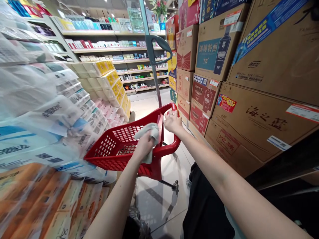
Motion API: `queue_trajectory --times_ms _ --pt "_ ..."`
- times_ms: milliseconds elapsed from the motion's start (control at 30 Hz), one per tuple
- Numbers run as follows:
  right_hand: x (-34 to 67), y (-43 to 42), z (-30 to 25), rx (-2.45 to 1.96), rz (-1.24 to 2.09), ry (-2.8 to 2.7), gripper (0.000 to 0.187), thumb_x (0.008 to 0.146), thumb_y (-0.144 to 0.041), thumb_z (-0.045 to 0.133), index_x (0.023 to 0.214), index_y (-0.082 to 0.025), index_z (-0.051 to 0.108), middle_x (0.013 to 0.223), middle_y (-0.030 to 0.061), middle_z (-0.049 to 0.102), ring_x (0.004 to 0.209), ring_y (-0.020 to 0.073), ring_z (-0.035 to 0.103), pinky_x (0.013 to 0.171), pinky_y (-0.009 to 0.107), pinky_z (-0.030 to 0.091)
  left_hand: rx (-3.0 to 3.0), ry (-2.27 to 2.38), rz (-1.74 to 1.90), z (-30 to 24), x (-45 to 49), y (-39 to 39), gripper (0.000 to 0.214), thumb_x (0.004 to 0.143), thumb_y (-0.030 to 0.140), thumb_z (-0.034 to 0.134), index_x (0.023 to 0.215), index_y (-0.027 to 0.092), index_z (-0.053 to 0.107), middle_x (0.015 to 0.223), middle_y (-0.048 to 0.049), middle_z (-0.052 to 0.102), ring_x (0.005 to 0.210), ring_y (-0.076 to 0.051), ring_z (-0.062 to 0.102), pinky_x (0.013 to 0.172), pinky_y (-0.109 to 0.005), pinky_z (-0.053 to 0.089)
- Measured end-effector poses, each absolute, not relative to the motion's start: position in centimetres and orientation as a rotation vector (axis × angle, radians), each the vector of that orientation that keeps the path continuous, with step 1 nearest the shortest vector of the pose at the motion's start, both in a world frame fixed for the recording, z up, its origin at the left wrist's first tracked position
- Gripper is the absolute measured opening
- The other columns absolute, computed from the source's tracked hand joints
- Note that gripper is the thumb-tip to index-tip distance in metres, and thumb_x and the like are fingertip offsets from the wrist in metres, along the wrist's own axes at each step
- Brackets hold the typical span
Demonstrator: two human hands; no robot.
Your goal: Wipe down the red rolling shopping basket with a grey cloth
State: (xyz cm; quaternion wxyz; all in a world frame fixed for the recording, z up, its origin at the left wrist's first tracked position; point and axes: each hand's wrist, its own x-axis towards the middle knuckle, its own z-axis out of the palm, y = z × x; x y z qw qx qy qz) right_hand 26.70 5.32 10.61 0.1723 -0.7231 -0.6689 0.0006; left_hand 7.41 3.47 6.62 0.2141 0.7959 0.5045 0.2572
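A red plastic shopping cart (pixel 124 159) with a perforated basket stands in front of me, its handle toward my body. My left hand (pixel 146 143) is closed on a pale cloth (pixel 151 129) at the rear edge of the basket; part of the cloth hangs down below the hand. Around the red handle (pixel 176 139) wrap the fingers of my right hand (pixel 173 122), on the handle's right side. A grey pole with a looped grip (pixel 159 49) rises behind the handle. Inside the basket I see no goods.
Wrapped paper packs (pixel 62 99) are stacked close along the left, with orange packs (pixel 37 199) lower down. Cardboard cartons (pixel 264 116) form a wall on the right. Shelves of small boxes (pixel 119 46) cross the back. Tiled floor (pixel 159 205) lies under the cart.
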Motion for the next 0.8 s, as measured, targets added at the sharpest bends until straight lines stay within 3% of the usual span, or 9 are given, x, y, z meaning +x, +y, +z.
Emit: queue_trajectory --times_ms 133,200,300,433,667,800 --pt "26.7 5.2 10.9 -2.062 0.022 -1.903 0.054 0.095 -0.032 0.028 0.145 -0.018 0.045 0.165 0.0144 0.021 0.15 0.0406 0.015 0.102 0.065 0.036 2.286 1.375 0.176 5.9 9.6 6.0 0.072 0.081 0.016 0.042 0.152 0.003 0.032 0.159 -0.0181 0.032 0.149 -0.026 0.03 0.121 -0.037 0.027" --pt "26.6 5.1 11.1 -2.074 0.047 -1.922 0.055 0.095 -0.033 0.029 0.146 -0.017 0.043 0.164 0.0156 0.021 0.15 0.0413 0.014 0.102 0.066 0.036 2.284 1.422 0.148 5.5 10.4 6.9 0.079 0.081 0.015 0.042 0.155 0.0 0.019 0.163 -0.0212 0.018 0.151 -0.027 0.023 0.12 -0.038 0.028" --pt "26.6 5.0 11.3 -2.088 0.071 -1.949 0.058 0.096 -0.036 0.03 0.15 -0.016 0.039 0.165 0.0164 0.019 0.15 0.0421 0.012 0.103 0.066 0.036 2.288 1.474 0.201 5.0 11.3 7.7 0.08 0.084 0.017 0.042 0.156 0.0 0.013 0.164 -0.0233 0.005 0.152 -0.029 0.013 0.121 -0.039 0.025" --pt "26.7 5.2 11.2 -2.085 0.055 -1.961 0.058 0.098 -0.036 0.029 0.152 -0.016 0.035 0.165 0.0155 0.017 0.151 0.0417 0.011 0.103 0.065 0.035 2.338 1.438 0.3 4.1 12.0 9.0 0.075 0.087 0.018 0.038 0.156 -0.001 0.013 0.165 -0.0234 0.002 0.153 -0.027 -0.004 0.124 -0.038 0.016" --pt "26.6 5.4 11.2 -2.073 0.064 -1.959 0.059 0.099 -0.043 0.028 0.151 -0.017 0.036 0.166 0.0153 0.013 0.152 0.0405 0.008 0.104 0.065 0.034 2.478 1.338 0.48 2.1 12.8 12.5 0.071 0.089 0.027 0.037 0.153 0.0 0.022 0.163 -0.0221 0.02 0.153 -0.033 0.002 0.124 -0.051 0.017" --pt "26.5 5.8 11.1 -2.084 0.054 -1.949 0.057 0.1 -0.043 0.026 0.151 -0.019 0.036 0.166 0.0141 0.017 0.152 0.0388 0.01 0.106 0.064 0.033 2.415 1.481 0.295 3.1 13.8 13.6 0.074 0.091 0.032 0.038 0.154 -0.002 0.019 0.165 -0.0229 0.009 0.153 -0.033 0.002 0.125 -0.048 0.016"
